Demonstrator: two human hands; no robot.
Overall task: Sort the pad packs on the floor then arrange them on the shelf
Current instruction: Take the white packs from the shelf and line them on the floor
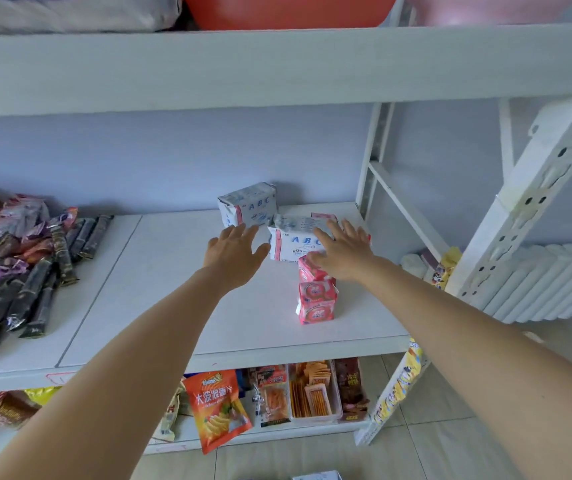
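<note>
Two white ABC pad packs stand on the white shelf [173, 299]: one at the back [247, 203], one nearer [295, 239]. A row of pink pad packs [316, 296] runs toward the shelf's front, and another pink pack [322, 216] shows behind the nearer white one. My left hand [232, 251] reaches in with spread fingers, its fingertips at the rear white pack's lower edge and its thumb beside the nearer one. My right hand [345, 252] lies with straight fingers over the nearer white pack and the rearmost pink pack of the row. Neither hand grips anything.
Snack packets [18, 261] are heaped on the shelf's left part. The lower shelf holds a chip bag [217, 408] and a clear box of snacks [314, 391]. An upper shelf board [277, 67] hangs overhead. A white upright post [526, 209] and a radiator [551, 282] stand to the right.
</note>
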